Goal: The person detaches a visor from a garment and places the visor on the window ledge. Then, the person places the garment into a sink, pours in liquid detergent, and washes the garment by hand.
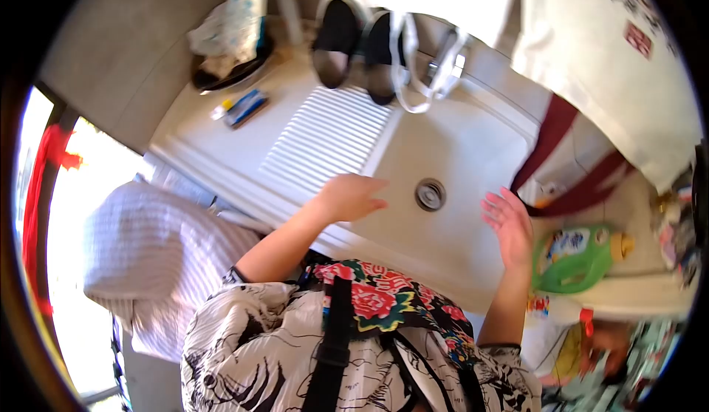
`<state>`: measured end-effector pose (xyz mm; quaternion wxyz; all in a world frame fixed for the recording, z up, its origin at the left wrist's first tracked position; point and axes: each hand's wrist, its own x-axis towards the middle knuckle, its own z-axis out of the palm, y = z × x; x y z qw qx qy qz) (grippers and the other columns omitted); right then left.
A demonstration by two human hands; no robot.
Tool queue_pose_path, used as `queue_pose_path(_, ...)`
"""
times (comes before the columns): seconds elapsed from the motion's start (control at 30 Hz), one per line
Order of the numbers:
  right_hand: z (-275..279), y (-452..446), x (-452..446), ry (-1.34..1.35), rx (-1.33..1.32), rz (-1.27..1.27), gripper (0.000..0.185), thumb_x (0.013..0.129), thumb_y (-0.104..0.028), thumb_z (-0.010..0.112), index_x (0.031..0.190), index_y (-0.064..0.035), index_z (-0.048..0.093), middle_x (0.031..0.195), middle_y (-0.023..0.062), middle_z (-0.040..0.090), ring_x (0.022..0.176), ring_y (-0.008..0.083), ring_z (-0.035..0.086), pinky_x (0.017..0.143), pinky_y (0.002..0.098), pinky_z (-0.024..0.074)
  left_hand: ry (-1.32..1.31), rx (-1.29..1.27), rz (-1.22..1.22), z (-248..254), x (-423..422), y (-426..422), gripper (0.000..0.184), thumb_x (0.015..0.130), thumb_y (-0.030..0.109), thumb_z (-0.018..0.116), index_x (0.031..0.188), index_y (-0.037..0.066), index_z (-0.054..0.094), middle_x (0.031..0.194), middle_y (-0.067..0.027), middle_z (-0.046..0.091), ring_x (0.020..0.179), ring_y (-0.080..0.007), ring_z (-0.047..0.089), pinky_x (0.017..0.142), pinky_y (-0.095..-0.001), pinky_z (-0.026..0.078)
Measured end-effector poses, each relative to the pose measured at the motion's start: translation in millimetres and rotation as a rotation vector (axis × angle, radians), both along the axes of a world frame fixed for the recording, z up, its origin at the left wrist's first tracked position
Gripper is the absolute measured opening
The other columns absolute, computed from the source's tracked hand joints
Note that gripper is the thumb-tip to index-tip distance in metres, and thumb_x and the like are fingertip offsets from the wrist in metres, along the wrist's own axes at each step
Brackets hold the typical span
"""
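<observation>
Over the front edge of the ribbed washboard (325,135), my left hand (352,197) is held with its fingers stretched towards the sink basin (450,146). Nothing shows in it. At the basin's right side, my right hand (507,218) has its fingers apart and is also free of any object. Between the two hands lies the round metal drain (430,195). Whether either hand touches the sink surface, I cannot tell. A green detergent bottle (576,258) with a yellow cap lies just right of my right hand.
Dark slip-on shoes (340,42) lean at the back near the tap (449,65). White bag straps (417,101) and dark red straps (550,146) hang over the sink. A blue box (246,109) lies on the left counter. Striped cloth (159,242) covers something at left.
</observation>
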<state>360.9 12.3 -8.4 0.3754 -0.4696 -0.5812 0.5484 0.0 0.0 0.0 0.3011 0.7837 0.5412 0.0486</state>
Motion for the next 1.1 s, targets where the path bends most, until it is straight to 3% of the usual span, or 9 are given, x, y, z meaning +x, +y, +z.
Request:
queue_pose_path(0.13, -98, 50, -16, 0.160, -0.274, 0.200, 0.053, 0.088, -0.038, 0.058, 0.134, -0.0136, 0.045, 0.131, 0.0181, 0.049, 0.119, 0.0333, 0.049, 0.104, 0.0443, 0.0333, 0.032, 0.061, -0.158, -15, 6, 1, 0.057, 0.084, 0.046, 0.056, 0.130, 0.013, 0.049, 0.113, -0.0153, 0.061, 0.103, -0.0341, 0.057, 0.088, -0.0426, 0.045)
queue_pose_path(0.2, -112, 10, -40, -0.161, -0.244, 0.400, 0.049, 0.088, -0.034, 0.059, 0.131, -0.0114, 0.048, 0.127, 0.0170, 0.052, 0.116, 0.0300, 0.051, 0.102, 0.0413, 0.0357, 0.134, -0.038, -0.105, 10, -2, -27, 0.055, 0.084, 0.045, 0.056, 0.129, 0.014, 0.050, 0.113, -0.0149, 0.061, 0.102, -0.0334, 0.058, 0.088, -0.0429, 0.045)
queue_pose_path(0.27, -102, 0, -47, -0.794, 0.063, 0.549, 0.041, 0.088, -0.027, 0.061, 0.124, -0.0068, 0.055, 0.118, 0.0147, 0.059, 0.111, 0.0236, 0.056, 0.098, 0.0353, 0.0405, 0.119, -0.038, 0.035, 27, -20, -32, 0.054, 0.084, 0.044, 0.057, 0.128, 0.015, 0.051, 0.112, -0.0146, 0.062, 0.102, -0.0332, 0.058, 0.087, -0.0429, 0.045)
queue_pose_path(0.37, -107, -4, -57, -0.544, -0.138, 0.437, 0.036, 0.089, -0.019, 0.061, 0.122, -0.0061, 0.056, 0.110, 0.0120, 0.063, 0.102, 0.0166, 0.059, 0.091, 0.0295, 0.0445, -0.064, 0.208, 0.367, 48, -52, -60, 0.049, 0.082, 0.042, 0.059, 0.122, 0.014, 0.057, 0.106, -0.0168, 0.063, 0.099, -0.0358, 0.059, 0.085, -0.0437, 0.046)
queue_pose_path(0.47, -109, 13, -70, -0.603, 0.080, 0.394, 0.034, 0.089, -0.013, 0.057, 0.122, -0.0039, 0.055, 0.112, 0.0132, 0.063, 0.100, 0.0178, 0.060, 0.087, 0.0294, 0.0469, -0.225, 0.586, 0.679, 65, -93, -104, 0.035, 0.086, 0.031, 0.061, 0.115, 0.011, 0.061, 0.106, -0.0149, 0.064, 0.096, -0.0312, 0.061, 0.084, -0.0389, 0.048)
queue_pose_path(0.57, -115, 22, -90, -0.168, 0.018, 0.418, 0.030, 0.092, -0.011, 0.052, 0.121, -0.0012, 0.055, 0.108, 0.0119, 0.063, 0.099, 0.0147, 0.059, 0.087, 0.0276, 0.0471, -0.542, 0.636, 1.148, 65, -132, -169, 0.027, 0.090, 0.018, 0.058, 0.112, 0.004, 0.062, 0.106, -0.0073, 0.066, 0.100, -0.0172, 0.061, 0.088, -0.0304, 0.047)
queue_pose_path(0.7, -102, 34, -129, -0.072, 0.127, 0.554, 0.028, 0.093, -0.009, 0.050, 0.118, 0.0026, 0.054, 0.101, 0.0111, 0.063, 0.095, 0.0170, 0.059, 0.086, 0.0286, 0.0479, -0.847, 0.775, 1.543, 70, -157, -254, 0.024, 0.092, 0.022, 0.054, 0.107, 0.004, 0.061, 0.104, -0.0073, 0.066, 0.094, -0.0154, 0.062, 0.081, -0.0302, 0.050)
queue_pose_path(0.9, -22, -17, -236, 0.136, 0.131, 0.720, 0.026, 0.093, -0.008, 0.049, 0.115, 0.0045, 0.054, 0.098, 0.0110, 0.062, 0.092, 0.0171, 0.059, 0.085, 0.0306, 0.0479, -1.291, 1.009, 1.440, 98, -215, -329, 0.028, 0.091, 0.023, 0.053, 0.112, 0.005, 0.056, 0.106, -0.0096, 0.065, 0.094, -0.0212, 0.063, 0.080, -0.0350, 0.051)
queue_pose_path(1.1, 46, -117, -412, 0.563, -0.320, 1.110, 0.030, 0.091, -0.010, 0.049, 0.118, 0.0033, 0.052, 0.100, 0.0180, 0.064, 0.091, 0.0259, 0.063, 0.085, 0.0378, 0.0508, -1.785, 0.669, 1.038, 55, -324, -294, 0.037, 0.093, 0.033, 0.047, 0.120, 0.008, 0.052, 0.117, -0.0111, 0.060, 0.104, -0.0258, 0.058, 0.089, -0.0444, 0.046)
